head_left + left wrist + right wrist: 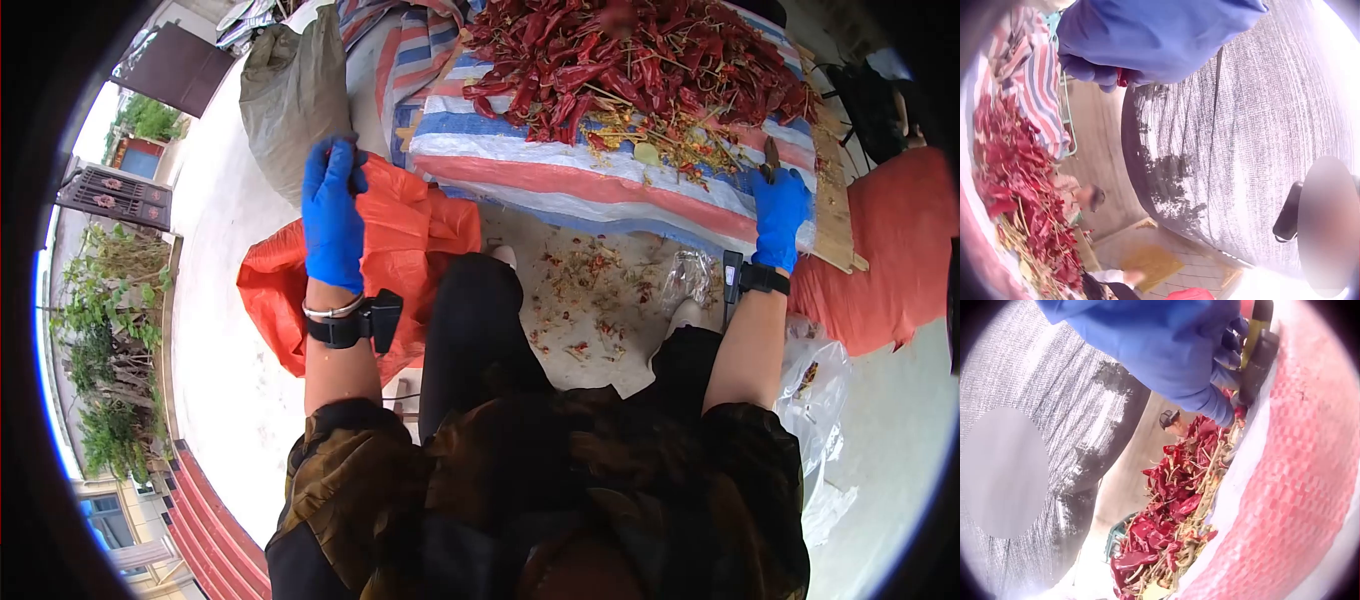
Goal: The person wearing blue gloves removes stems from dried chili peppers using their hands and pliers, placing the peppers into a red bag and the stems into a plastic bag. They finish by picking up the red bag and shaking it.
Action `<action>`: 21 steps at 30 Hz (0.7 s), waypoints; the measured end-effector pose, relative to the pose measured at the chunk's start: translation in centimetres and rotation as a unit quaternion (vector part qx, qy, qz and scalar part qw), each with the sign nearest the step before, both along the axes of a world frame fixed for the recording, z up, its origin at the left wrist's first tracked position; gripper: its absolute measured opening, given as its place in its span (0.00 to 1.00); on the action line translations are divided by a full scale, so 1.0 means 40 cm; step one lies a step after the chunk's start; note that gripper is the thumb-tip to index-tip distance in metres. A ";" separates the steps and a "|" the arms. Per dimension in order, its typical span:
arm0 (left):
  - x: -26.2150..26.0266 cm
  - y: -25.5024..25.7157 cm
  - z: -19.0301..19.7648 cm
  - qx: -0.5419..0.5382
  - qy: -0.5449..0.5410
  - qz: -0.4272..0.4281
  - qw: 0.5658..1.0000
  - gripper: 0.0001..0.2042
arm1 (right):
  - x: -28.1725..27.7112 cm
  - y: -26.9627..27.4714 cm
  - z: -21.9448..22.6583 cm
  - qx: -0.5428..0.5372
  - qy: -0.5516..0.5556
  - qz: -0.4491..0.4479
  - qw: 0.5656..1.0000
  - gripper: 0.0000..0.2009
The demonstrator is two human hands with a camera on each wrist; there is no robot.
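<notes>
Your left hand (335, 220), over the orange bag (415, 210) by the left end of the striped sheet (580, 175), pinches what looks like a red pepper (1122, 77); a slack pinch could drop it (it's mostly hidden). Your right hand (783, 213), well apart at the sheet's right end, grips a dark tool (1259, 365) that might snag the weave if dragged. Farther onto the sheet, careless reaching could spill the pepper heap (620, 70).
</notes>
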State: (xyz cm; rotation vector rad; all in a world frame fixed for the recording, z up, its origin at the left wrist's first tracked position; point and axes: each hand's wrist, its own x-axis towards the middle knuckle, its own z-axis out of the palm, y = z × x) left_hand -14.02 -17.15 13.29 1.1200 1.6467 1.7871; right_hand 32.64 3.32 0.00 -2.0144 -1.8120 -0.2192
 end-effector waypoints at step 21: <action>0.134 0.002 0.041 -0.057 0.184 -0.087 0.977 0.21 | -0.324 -0.085 0.026 0.066 0.169 0.304 0.935 0.17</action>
